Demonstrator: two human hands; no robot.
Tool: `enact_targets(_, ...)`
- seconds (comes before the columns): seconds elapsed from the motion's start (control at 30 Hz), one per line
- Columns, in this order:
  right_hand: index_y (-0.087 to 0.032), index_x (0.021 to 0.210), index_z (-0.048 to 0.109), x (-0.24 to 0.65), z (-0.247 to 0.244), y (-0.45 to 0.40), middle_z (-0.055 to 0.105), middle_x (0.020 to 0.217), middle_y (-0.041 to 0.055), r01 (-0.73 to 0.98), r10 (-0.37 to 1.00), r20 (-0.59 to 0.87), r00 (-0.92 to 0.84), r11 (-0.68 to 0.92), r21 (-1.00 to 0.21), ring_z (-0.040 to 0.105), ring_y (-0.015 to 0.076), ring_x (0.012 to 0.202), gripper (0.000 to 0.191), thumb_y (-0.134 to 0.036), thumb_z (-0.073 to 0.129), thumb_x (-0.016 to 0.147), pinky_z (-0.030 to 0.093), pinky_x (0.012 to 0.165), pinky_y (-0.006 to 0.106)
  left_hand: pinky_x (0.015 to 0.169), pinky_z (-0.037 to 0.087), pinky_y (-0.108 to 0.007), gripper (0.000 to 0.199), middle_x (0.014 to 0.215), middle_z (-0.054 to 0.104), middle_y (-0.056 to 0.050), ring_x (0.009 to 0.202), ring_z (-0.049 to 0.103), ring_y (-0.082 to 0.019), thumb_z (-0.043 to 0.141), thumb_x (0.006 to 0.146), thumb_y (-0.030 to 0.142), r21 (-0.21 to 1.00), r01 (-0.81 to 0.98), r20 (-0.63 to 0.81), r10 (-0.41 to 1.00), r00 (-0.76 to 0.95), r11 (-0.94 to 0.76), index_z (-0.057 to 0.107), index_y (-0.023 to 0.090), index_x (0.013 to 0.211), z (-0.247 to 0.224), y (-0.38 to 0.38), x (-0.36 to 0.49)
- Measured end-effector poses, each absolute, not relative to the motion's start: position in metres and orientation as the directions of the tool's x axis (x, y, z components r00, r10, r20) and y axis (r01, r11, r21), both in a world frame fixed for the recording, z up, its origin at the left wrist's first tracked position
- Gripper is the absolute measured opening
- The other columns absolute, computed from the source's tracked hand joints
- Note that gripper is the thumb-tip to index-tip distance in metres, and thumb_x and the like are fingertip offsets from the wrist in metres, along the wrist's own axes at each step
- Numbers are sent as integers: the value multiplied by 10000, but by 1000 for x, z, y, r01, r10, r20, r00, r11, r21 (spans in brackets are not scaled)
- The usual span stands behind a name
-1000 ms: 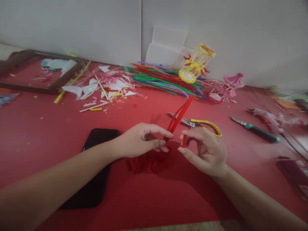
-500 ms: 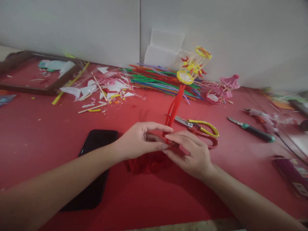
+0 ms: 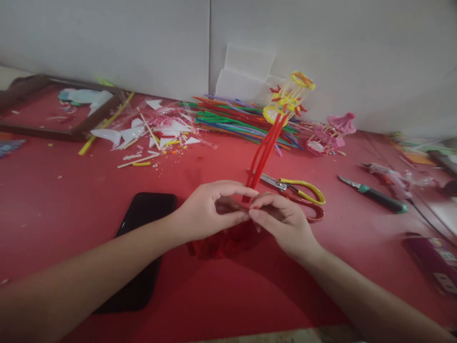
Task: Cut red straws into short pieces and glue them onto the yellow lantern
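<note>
Strips (image 3: 267, 155) clamped in left hand (image 3: 209, 209), tilted up before the scissors (image 3: 282, 184). Right hand (image 3: 285, 228) — well clear a second ago — now meets it, pinching what I read as a red bit (image 3: 256, 207); both work one spot.

Scissors (image 3: 282, 185) behind strips (image 3: 264, 158), scraps (image 3: 219, 245) seemingly below.

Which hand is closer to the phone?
Left. The left hand is just to the right of the phone; the right hand is farther off, beyond the left one.
</note>
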State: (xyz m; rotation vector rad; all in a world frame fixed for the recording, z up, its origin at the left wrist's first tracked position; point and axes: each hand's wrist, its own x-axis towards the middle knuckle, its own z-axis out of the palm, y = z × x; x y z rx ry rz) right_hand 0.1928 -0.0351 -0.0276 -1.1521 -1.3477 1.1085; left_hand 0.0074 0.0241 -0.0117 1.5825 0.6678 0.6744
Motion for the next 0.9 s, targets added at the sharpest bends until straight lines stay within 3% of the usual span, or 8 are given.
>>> enact_targets(0.17, -189, 812, 632, 194, -29, -33, 655, 620, -19, -47, 993, 85, 82, 89, -995, 621, 106, 527, 198, -357, 734, 786, 573, 493, 236, 837, 545, -237, 171, 987, 769, -63, 914, 708, -166, 622, 875, 212, 968, 92, 135, 788, 601, -235, 747, 158, 977, -7, 28, 7)
enact_targets(0.47, -190, 837, 616, 198, -32, -29, 665, 636, -14, -60, 998, 53, 33, 55, -997, 644, 113, 552, 181, -349, 702, 819, 593, 550, 254, 814, 561, -256, 179, 976, 784, -58, 889, 723, -182, 672, 839, 260, 990, 107, 18, 831, 555, -93, 745, 157, 967, -9, 29, 9)
enact_targets(0.63, -220, 966, 609, 198, -36, -28, 656, 677, -44, -75, 994, 99, 53, 103, -992, 660, 117, 577, 177, -289, 692, 825, 587, 556, 260, 752, 573, -239, 147, 873, 781, -63, 780, 720, -154, 699, 813, 213, 998, 51, -13, 818, 575, -20, 739, 132, 929, -10, 27, 10)
enact_targets(0.77, -195, 906, 679, 203, -36, -28, 701, 755, 13, 237, 987, 148, 65, 129, -963, 666, 127, 612, 108, -268, 605, 877, 577, 617, 285, 760, 573, -212, 101, 837, 781, -53, 777, 728, -134, 715, 803, 184, 996, -14, -57, 784, 618, 83, 737, 127, 883, -10, 26, 11)
enact_targets(0.9, -215, 916, 727, 214, -33, -24, 716, 860, 51, 689, 955, 288, -67, 254, -679, 663, 184, 773, 157, -193, 579, 867, 540, 701, 347, 776, 567, -201, 87, 837, 770, -49, 789, 731, -123, 712, 809, 164, 988, -34, -98, 772, 628, 153, 730, 120, 881, -10, 27, 10)
